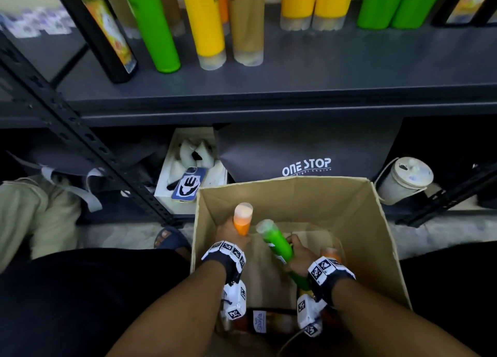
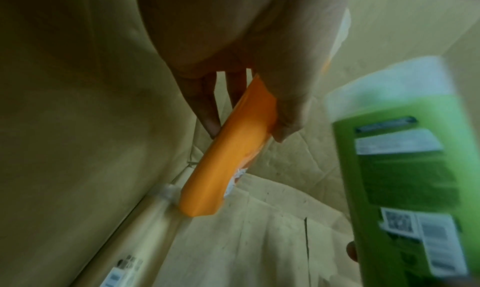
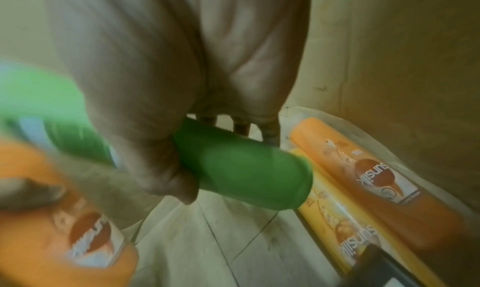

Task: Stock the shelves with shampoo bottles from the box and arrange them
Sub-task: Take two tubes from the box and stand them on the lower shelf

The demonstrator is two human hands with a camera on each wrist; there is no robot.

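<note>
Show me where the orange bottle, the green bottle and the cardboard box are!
Orange plastic shampoo bottle [image 1: 242, 219]: head view, on its orange body just below the pale end.
Green plastic shampoo bottle [image 1: 277, 245]: head view, middle of its green body.
Brown cardboard box [image 1: 360, 222]: head view, on its bare inner right wall.

A shop stockroom: metal shelving [image 1: 269, 68] lined with shampoo bottles [image 1: 204, 23].

Colour rundown: plain brown cardboard box [image 1: 373, 222] at lower centre, an orange bottle [image 1: 242, 220] with a pale cap, and a bright green bottle [image 1: 277, 242] next to it. The wrist bands [image 1: 227, 250] are white with black square code patterns. Dark grey shelf [image 1: 295, 68] up top carries green, yellow and tan bottles [image 1: 207, 23]. The grey bag [image 1: 309, 152] has white "ONE STOP" lettering, and there's a blue-and-white phone case [image 1: 188, 183] at mid left.
</note>
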